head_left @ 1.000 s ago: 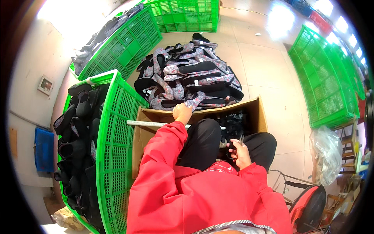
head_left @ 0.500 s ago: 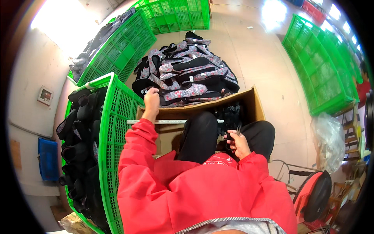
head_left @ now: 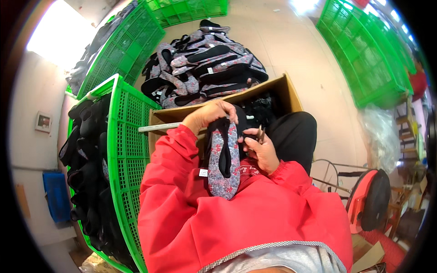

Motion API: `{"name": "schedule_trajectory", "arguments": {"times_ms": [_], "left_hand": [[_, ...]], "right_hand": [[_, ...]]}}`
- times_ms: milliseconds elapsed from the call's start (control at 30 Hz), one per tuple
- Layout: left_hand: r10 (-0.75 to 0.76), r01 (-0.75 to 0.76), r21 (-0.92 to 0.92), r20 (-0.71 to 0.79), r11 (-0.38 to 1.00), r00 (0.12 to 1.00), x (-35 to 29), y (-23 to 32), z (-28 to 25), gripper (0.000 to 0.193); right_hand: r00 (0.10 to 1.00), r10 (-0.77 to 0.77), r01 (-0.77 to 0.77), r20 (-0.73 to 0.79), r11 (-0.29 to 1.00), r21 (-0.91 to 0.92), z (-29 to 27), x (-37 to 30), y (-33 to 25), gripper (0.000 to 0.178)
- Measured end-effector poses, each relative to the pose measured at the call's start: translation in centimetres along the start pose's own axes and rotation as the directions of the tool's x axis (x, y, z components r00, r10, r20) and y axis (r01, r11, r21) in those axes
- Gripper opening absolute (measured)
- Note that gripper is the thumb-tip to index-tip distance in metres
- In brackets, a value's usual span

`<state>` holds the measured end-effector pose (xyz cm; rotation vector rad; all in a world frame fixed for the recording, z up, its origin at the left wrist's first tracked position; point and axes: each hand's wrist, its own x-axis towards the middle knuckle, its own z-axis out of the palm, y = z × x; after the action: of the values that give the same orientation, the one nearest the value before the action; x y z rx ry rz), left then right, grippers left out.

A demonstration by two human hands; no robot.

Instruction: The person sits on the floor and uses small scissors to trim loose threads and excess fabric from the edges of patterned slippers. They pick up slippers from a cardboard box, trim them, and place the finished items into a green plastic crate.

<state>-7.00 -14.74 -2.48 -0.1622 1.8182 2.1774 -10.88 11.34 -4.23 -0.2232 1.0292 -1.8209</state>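
Observation:
A grey fabric slipper (head_left: 232, 168) with a red flower print, a dark opening and a white tag hangs toe-down before my chest. My left hand (head_left: 210, 114) is closed on its upper, black-edged end. Close beside it, my right hand (head_left: 263, 151) is closed around small metal scissors (head_left: 260, 132), their tips pointing up; the handles are mostly hidden in the fingers. Whether the right fingertips touch the slipper I cannot tell. Beyond my knees lies a heap of similar slippers (head_left: 211, 58), several with black soles showing.
An opened cardboard box (head_left: 291, 93) with black items inside stands between my knees and the heap, a pale bar (head_left: 159, 127) across it. At left, a green crate (head_left: 129, 136) holds black footwear. More green crates (head_left: 364, 59) stand at right, near clear plastic wrapping (head_left: 380, 136).
My left hand has come back from the heap with a slipper and now holds it before my chest. My right hand, with the scissors, has moved left toward it. The view has shifted slightly.

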Motion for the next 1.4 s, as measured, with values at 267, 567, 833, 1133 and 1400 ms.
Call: {"name": "schedule_trajectory", "arguments": {"times_ms": [267, 567, 833, 1133, 1400], "left_hand": [[0.132, -0.139, -0.004, -0.293, 0.99, 0.947, 1.2, -3.3, 4.7, 0.018], [0.168, 0.018, 0.375, -0.457, 0.927, 0.873, -3.1, -2.5, 5.3, 0.024], [-0.058, -0.097, -0.255, -0.538, 0.962, 0.841, -1.3, -0.6, 5.6, 0.013], [-0.048, -0.138, -0.308, -0.526, 0.941, 0.849, 0.0, 2.0, 6.6, 0.024], [0.091, 0.06, 0.197, -0.674, 0.979, 0.733, -2.5, -0.4, 6.4, 0.02]], "right_hand": [[0.995, 0.01, -0.009, -0.098, 1.0, 0.011, -1.2, 0.2, 0.8, 0.026], [0.998, 0.017, -0.014, -0.069, 0.999, 0.037, -1.0, 1.4, 1.5, 0.021], [0.964, -0.162, 0.136, -0.213, 0.982, -0.132, -1.9, 3.8, 0.9, 0.015], [0.971, -0.131, 0.09, -0.198, 0.975, -0.203, 0.3, 6.0, -1.4, 0.011], [0.97, -0.044, 0.014, -0.238, 0.992, -0.129, -0.6, 6.4, -0.7, 0.015]]}}
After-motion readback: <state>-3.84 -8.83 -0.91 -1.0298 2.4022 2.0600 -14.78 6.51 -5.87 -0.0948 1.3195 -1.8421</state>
